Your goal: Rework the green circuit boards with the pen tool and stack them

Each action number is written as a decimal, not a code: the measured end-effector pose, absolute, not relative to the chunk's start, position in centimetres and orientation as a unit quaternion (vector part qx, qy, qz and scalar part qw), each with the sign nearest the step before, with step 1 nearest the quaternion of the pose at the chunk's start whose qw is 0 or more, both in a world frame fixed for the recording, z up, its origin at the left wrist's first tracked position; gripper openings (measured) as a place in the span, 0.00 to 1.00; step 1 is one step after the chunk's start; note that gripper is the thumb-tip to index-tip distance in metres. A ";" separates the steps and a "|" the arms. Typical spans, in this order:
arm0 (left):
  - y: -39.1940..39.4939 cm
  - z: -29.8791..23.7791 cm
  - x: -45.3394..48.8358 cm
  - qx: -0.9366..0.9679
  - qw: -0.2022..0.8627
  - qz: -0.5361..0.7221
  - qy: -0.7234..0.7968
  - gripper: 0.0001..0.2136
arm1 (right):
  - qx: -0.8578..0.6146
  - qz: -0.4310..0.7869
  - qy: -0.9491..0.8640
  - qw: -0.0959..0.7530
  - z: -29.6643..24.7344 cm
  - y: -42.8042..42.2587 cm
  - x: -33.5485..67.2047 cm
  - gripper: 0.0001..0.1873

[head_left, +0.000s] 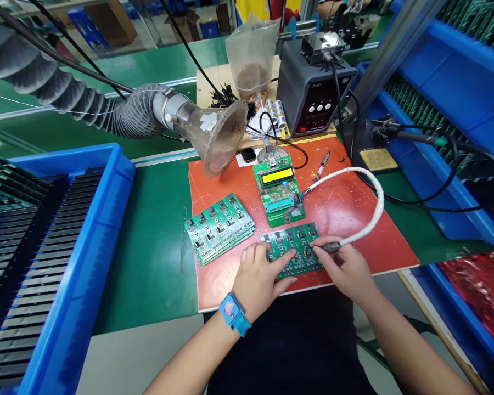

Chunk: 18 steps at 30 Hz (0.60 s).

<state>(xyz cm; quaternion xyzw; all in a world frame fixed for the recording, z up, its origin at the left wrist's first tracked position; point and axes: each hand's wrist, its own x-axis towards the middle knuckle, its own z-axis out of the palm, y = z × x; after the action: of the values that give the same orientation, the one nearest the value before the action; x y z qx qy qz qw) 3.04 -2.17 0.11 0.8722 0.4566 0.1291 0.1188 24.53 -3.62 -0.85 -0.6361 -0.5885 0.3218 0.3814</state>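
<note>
A green circuit board [298, 266] with small digit displays lies near the front edge of the red mat. My left hand [257, 277], wearing a blue wrist strap [233, 312], holds its left part, index finger stretched across the top and thumb by the front edge. Closed around a dark probe [331, 247] on a white sleeved cable [379, 203], my right hand [348, 269] is at the board's right end. The fingers hide the probe's tip. Behind stands a green test board [274, 219] with a lit yellow screen [277, 175]. Similar boards [218, 227] are stacked to the left.
A fume hose with a clear funnel [226, 134] hangs over the red mat [354, 230]. Behind are a soldering station [315, 99] and a plastic bag [253, 55]. A marker-like pen [321, 164] lies on the mat. Blue bins [121, 175] flank both sides.
</note>
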 end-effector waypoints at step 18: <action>-2.3 0.1 3.2 0.854 0.139 0.203 0.459 0.29 | -0.630 0.330 -0.588 0.384 -0.9 -3.6 24.5 0.08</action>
<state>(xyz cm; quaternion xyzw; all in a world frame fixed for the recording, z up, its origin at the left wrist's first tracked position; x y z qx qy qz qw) 3.22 -2.31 0.06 0.8539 0.4589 0.2027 0.1388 24.52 -3.63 -0.94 -0.6303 -0.5884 0.3301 0.3840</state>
